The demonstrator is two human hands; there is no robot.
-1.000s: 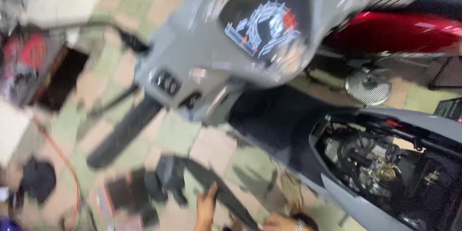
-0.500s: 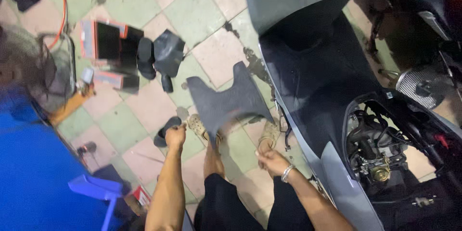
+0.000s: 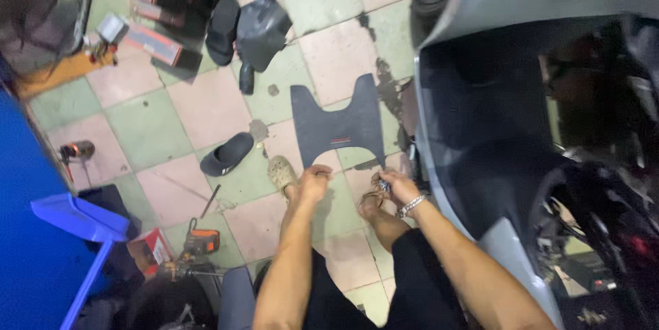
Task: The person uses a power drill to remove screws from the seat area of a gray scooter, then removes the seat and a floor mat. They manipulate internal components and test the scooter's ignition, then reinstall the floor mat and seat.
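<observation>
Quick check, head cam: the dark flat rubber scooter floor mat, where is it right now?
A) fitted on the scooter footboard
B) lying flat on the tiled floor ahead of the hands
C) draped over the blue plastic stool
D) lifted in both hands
B: the dark flat rubber scooter floor mat lies flat on the tiled floor, just beyond the left hand and right hand, beside the grey scooter, not on it.
</observation>
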